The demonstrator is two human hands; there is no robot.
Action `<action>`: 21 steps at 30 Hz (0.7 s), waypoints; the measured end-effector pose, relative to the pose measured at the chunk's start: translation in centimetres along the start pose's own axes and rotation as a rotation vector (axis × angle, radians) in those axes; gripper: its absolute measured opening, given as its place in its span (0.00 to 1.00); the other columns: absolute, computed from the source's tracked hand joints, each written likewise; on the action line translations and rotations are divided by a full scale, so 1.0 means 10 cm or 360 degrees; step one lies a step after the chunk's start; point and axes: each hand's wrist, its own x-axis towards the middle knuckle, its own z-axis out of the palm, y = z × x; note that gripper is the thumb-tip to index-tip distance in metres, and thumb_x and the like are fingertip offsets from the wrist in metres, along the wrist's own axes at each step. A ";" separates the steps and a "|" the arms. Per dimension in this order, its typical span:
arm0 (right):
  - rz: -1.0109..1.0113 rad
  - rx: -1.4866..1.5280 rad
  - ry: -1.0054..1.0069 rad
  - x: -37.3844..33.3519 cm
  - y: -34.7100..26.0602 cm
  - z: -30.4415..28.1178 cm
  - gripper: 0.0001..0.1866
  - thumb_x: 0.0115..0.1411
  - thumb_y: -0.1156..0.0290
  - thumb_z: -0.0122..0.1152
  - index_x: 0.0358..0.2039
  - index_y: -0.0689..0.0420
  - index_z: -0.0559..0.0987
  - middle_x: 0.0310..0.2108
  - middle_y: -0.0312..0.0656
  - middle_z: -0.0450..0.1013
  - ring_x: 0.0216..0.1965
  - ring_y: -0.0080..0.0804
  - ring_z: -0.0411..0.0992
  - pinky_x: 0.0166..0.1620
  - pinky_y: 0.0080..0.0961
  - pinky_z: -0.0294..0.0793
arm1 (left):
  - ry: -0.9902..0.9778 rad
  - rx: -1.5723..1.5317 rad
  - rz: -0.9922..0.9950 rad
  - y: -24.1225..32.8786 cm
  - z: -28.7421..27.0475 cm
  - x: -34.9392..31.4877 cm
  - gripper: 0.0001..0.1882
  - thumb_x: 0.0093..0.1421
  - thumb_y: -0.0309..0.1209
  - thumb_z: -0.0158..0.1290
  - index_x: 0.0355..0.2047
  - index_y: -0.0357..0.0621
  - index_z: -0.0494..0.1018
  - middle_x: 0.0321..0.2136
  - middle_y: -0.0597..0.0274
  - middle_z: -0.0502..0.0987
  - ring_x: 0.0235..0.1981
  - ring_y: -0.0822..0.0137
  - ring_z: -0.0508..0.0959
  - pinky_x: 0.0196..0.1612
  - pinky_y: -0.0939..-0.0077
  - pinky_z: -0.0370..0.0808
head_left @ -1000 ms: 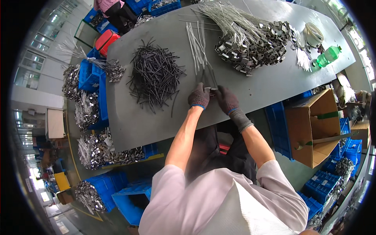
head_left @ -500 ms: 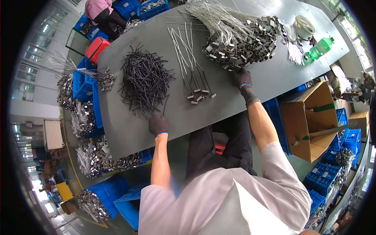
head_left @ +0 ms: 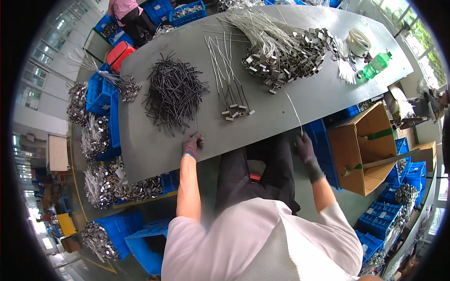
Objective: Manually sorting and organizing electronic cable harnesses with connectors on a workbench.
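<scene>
My left hand (head_left: pixel 192 144), in a dark knitted glove, is closed at the table's near edge, pinching a thin black tube (head_left: pixel 197 122) that points away from me. Just beyond it lies a heap of black tubes (head_left: pixel 173 91). My right hand (head_left: pixel 305 147), gloved too, is closed on the near end of a white wire (head_left: pixel 294 107) at the table edge. That wire runs back toward a large pile of metal-ended parts (head_left: pixel 286 61) with white wires. Between the two heaps rests a small group of wires (head_left: pixel 231 89), dark-sleeved near their metal ends.
A green bottle (head_left: pixel 376 65) and a white tub (head_left: pixel 359 43) stand at the table's far right. An open cardboard box (head_left: pixel 349 154) is below the right edge. Blue crates (head_left: pixel 100 96) of parts line the left. Another person (head_left: pixel 126 14) is at the far left.
My right hand has come from the big pile back toward me, drawing out a white wire. My left hand has shifted slightly, pulling the black tube away from its heap.
</scene>
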 end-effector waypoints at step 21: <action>-0.0045 -0.2212 -0.0100 -1.22 1.23 -0.80 0.12 0.65 0.67 0.49 0.39 0.56 0.80 0.38 0.57 0.79 0.44 0.58 0.77 0.45 0.50 0.76 | -0.0102 -0.0764 0.0822 0.24 3.22 -0.76 0.07 0.68 0.30 0.51 0.36 0.39 0.70 0.24 0.59 0.79 0.21 0.66 0.80 0.29 0.70 0.82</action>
